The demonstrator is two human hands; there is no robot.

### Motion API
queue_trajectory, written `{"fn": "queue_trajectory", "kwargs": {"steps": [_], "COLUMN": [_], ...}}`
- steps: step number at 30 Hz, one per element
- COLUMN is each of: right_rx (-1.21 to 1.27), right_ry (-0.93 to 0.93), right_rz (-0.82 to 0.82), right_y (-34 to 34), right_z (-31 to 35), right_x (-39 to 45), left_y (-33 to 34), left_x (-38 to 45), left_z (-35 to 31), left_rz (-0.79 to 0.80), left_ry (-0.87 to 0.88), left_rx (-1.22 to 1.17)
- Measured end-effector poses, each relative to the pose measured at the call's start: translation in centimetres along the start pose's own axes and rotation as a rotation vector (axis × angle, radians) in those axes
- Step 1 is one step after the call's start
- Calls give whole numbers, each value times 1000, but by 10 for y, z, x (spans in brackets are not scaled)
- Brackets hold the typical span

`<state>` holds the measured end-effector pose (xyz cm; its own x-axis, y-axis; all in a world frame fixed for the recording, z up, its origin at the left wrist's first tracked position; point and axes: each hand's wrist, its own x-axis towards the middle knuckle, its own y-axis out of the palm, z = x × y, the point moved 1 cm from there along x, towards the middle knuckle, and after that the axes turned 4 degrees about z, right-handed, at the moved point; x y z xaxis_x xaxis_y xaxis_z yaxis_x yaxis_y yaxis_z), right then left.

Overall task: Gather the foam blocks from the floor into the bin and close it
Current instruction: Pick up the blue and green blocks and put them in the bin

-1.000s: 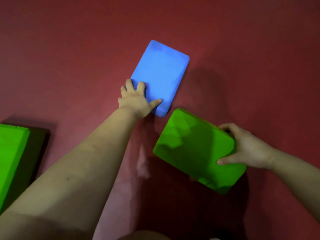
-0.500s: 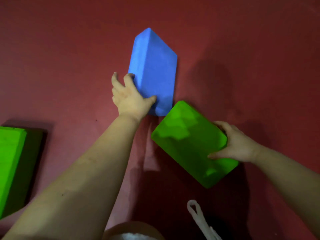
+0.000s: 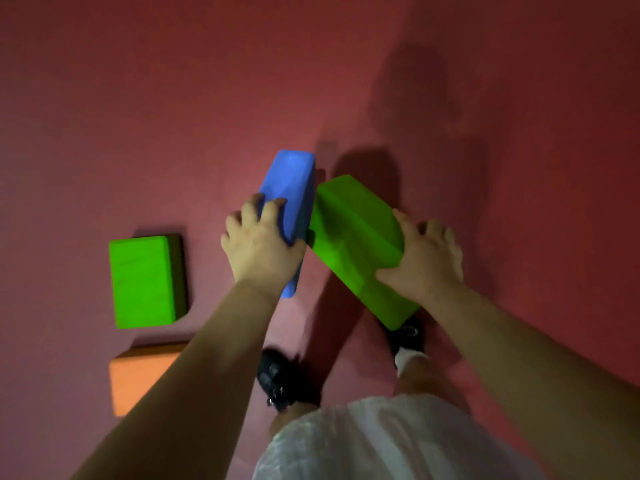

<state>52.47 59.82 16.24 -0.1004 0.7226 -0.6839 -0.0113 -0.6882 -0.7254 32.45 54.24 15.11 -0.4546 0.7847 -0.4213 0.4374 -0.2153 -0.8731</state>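
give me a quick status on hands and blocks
Left hand grips blue block. Right hand grips green block. Second green block, orange block on floor. Bin unseen.

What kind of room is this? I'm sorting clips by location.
Probably an indoor exercise or play room, though that's a guess: a plain red floor, with foam blocks in blue, green and orange. No walls or furniture show.

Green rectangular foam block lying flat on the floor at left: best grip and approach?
Come from above and pinch the green rectangular foam block across its shorter width, on the two long sides. It lies flat on the red floor, broad face up, long sides clear; the orange foam block sits just off its near end.
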Motion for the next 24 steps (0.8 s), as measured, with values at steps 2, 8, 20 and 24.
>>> {"fn": "queue_trajectory", "kwargs": {"steps": [2,8,20,24], "right_rx": [17,127,478,694], "right_ry": [16,195,797,1064], "right_rz": [-18,-67,-312,-381], "right_y": [-40,-120,-133,-74], "right_z": [4,-12,-172,-247], "right_x": [-57,-237,-623,-736], "left_y": [-49,-166,-234,-187], "left_x": [-39,-157,-471,-633], "left_z": [-24,-80,-275,-347], "left_rz": [26,22,29,129], "left_ry": [71,350,1345,1675], "left_rx": [41,173,398,452]}}
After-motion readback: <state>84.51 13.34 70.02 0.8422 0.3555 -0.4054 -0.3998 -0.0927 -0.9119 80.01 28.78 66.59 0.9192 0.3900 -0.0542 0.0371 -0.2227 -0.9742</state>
